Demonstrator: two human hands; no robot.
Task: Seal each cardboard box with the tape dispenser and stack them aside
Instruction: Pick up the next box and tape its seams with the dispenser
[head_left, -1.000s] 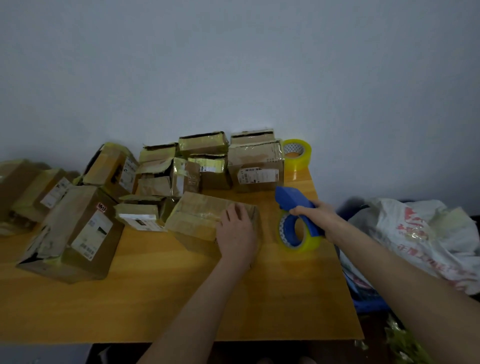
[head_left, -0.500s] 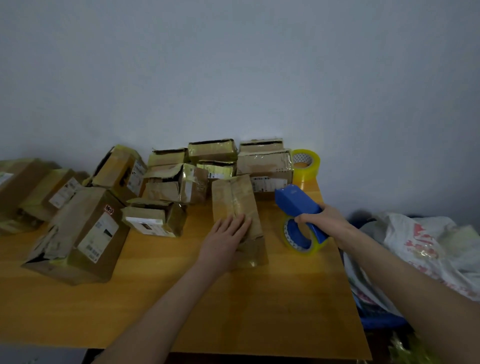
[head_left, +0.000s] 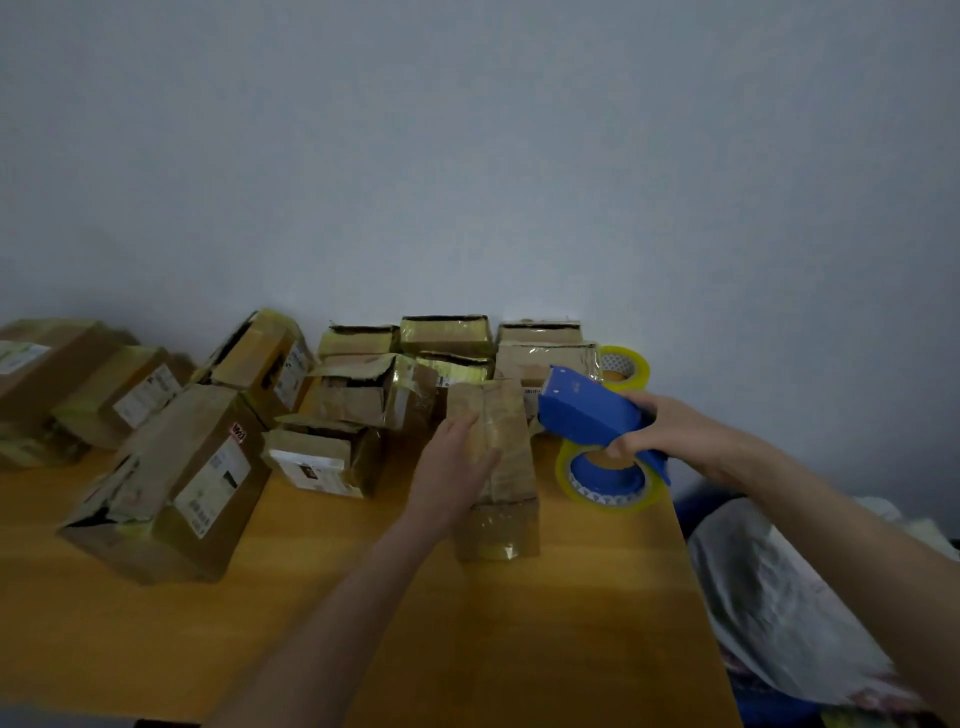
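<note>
A makeshift parcel-packing corner, seemingly in a home or small storeroom: worn cardboard boxes (head_left: 171, 483) bearing shipping labels (head_left: 213, 486) crowd a plain wooden table (head_left: 156, 649) against a bare pale wall (head_left: 467, 156), alongside a blue tape dispenser (head_left: 587, 413), a spare tape roll (head_left: 627, 366) and a white plastic bag (head_left: 769, 597).

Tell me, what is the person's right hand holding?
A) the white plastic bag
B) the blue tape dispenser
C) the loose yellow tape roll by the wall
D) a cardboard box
B: the right hand has its fingers curled round the blue tape dispenser, while the loose tape roll stands behind it, unheld.
</note>
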